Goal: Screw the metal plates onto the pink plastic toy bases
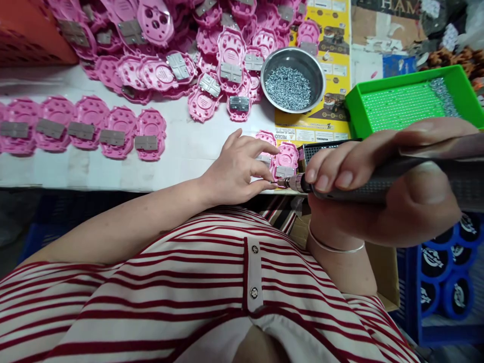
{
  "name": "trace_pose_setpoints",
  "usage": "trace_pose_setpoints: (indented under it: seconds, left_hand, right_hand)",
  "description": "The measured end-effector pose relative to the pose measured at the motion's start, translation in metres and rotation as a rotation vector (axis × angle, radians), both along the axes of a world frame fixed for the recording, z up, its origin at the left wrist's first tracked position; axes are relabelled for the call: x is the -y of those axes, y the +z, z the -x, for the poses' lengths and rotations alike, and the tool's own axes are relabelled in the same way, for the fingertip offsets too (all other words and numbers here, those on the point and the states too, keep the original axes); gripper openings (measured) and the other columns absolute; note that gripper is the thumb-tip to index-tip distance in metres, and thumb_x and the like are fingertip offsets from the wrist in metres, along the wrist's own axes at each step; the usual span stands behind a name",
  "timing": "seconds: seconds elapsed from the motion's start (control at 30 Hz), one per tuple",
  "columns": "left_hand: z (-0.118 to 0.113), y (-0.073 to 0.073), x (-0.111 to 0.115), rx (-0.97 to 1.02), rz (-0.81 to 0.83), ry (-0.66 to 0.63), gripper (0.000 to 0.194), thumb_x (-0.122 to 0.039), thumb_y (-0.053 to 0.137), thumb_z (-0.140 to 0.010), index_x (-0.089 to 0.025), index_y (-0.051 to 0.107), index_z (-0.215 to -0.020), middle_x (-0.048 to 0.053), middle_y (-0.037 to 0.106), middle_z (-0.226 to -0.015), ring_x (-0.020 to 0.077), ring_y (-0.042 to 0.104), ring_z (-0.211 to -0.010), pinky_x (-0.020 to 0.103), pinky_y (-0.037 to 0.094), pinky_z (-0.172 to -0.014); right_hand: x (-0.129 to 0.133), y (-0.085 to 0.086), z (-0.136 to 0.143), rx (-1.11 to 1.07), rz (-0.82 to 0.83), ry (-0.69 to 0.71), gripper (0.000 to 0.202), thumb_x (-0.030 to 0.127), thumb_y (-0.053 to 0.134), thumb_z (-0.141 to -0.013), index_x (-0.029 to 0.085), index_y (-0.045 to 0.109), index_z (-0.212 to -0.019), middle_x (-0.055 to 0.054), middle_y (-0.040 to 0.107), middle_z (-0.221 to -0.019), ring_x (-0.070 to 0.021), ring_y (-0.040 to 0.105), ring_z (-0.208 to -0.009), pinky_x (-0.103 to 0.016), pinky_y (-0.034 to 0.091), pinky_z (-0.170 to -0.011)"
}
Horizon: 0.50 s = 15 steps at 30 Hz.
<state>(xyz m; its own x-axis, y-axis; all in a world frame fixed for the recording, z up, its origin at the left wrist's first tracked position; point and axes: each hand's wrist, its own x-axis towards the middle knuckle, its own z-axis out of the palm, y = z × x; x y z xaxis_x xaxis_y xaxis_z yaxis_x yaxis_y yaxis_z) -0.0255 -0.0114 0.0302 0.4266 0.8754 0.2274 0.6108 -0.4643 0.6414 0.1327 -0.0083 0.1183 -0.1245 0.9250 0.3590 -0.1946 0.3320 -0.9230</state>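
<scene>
My right hand [378, 186] is wrapped round a dark electric screwdriver [363, 184], which lies nearly level and points left. Its bit ends at the near edge of a pink plastic housing [286, 157] with a grey metal plate on it. From the left, my left hand [242, 169] holds this housing, index finger on its upper side and thumb beside the bit tip. A second pink housing [265, 137] sits partly hidden behind my left fingers. Whether a screw is at the bit tip, I cannot tell.
A steel bowl [319, 75] of small screws stands beyond my hands. Right of it is a green tray [401, 83] with more screws. Pink housings are heaped at the back, and several form a row [88, 123] at left. An orange basket [34, 35] stands far left.
</scene>
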Motion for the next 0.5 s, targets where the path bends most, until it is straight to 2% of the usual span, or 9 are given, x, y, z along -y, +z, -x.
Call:
trace_pose_setpoints:
  seconds: [0.03, 0.1, 0.17, 0.23, 0.3, 0.4, 0.43, 0.5]
  left_hand:
    - [0.0, -0.001, 0.0, -0.006, 0.001, -0.003, 0.01, -0.034, 0.072, -0.086, -0.028, 0.077, -0.08, 0.0, 0.067, -0.127, 0.0232, 0.056, -0.12, 0.053, 0.023, -0.118]
    - [0.002, -0.005, -0.002, -0.033, 0.005, 0.009, 0.017, -0.042, 0.074, -0.084, -0.028, 0.076, -0.094, 0.003, 0.065, -0.132, 0.0256, 0.054, -0.124, 0.056, 0.022, -0.118]
    - [0.005, -0.01, -0.005, -0.086, 0.01, 0.053, 0.043, -0.054, 0.076, -0.079, -0.028, 0.071, -0.113, 0.006, 0.059, -0.141, 0.0308, 0.048, -0.131, 0.061, 0.019, -0.119]
    - [0.009, -0.015, -0.007, -0.145, 0.013, 0.106, 0.062, -0.063, 0.077, -0.073, -0.029, 0.066, -0.123, 0.008, 0.053, -0.147, 0.0359, 0.041, -0.136, 0.065, 0.013, -0.119]
    - [0.012, -0.02, -0.009, -0.187, 0.019, 0.136, 0.062, -0.066, 0.076, -0.071, -0.03, 0.067, -0.121, 0.007, 0.051, -0.148, 0.0387, 0.037, -0.138, 0.068, 0.01, -0.118]
    - [0.013, -0.025, -0.01, -0.21, 0.026, 0.157, 0.052, -0.063, 0.076, -0.074, -0.031, 0.07, -0.115, 0.005, 0.052, -0.147, 0.0396, 0.035, -0.139, 0.07, 0.01, -0.117]
    - [0.013, -0.026, -0.01, -0.21, 0.025, 0.165, 0.05, -0.061, 0.076, -0.074, -0.032, 0.07, -0.114, 0.004, 0.053, -0.147, 0.0393, 0.035, -0.139, 0.07, 0.011, -0.117]
    - [0.012, -0.028, -0.01, -0.206, 0.017, 0.182, 0.047, -0.061, 0.075, -0.076, -0.032, 0.07, -0.113, 0.003, 0.054, -0.145, 0.0383, 0.037, -0.138, 0.07, 0.011, -0.117]
  right_hand:
    - [-0.002, -0.003, 0.001, -0.012, -0.022, 0.003, 0.024, 0.045, 0.058, -0.093, 0.029, 0.056, -0.074, 0.008, 0.046, -0.048, -0.013, 0.052, -0.042, -0.034, 0.046, -0.044]
    - [-0.008, -0.011, 0.004, -0.031, -0.201, -0.003, 0.018, 0.04, 0.058, -0.093, 0.031, 0.056, -0.078, 0.009, 0.048, -0.051, -0.0109, 0.051, -0.042, -0.031, 0.047, -0.044]
    - [-0.015, -0.021, 0.006, -0.057, -0.414, -0.032, 0.014, 0.039, 0.058, -0.093, 0.032, 0.056, -0.081, 0.009, 0.05, -0.055, -0.0092, 0.05, -0.043, -0.028, 0.048, -0.042]
    - [-0.022, -0.03, 0.008, -0.058, -0.521, -0.053, 0.012, 0.04, 0.055, -0.094, 0.032, 0.056, -0.085, 0.009, 0.051, -0.057, -0.0084, 0.05, -0.044, -0.025, 0.048, -0.041]
    - [-0.027, -0.038, 0.012, -0.042, -0.532, -0.054, 0.012, 0.036, 0.053, -0.094, 0.03, 0.055, -0.083, 0.009, 0.05, -0.057, -0.0077, 0.05, -0.044, -0.023, 0.049, -0.041]
    - [-0.032, -0.051, 0.018, -0.059, -0.547, -0.076, 0.014, 0.028, 0.055, -0.092, 0.027, 0.052, -0.078, 0.009, 0.04, -0.055, -0.0053, 0.042, -0.039, -0.02, 0.044, -0.037]
    - [-0.033, -0.055, 0.019, -0.059, -0.54, -0.098, 0.013, 0.03, 0.056, -0.092, 0.028, 0.052, -0.08, 0.008, 0.036, -0.055, -0.0052, 0.039, -0.038, -0.019, 0.042, -0.036]
    - [-0.033, -0.065, 0.021, -0.001, -0.455, -0.133, 0.013, 0.044, 0.056, -0.092, 0.032, 0.051, -0.089, 0.007, 0.03, -0.056, -0.0062, 0.037, -0.039, -0.021, 0.04, -0.037]
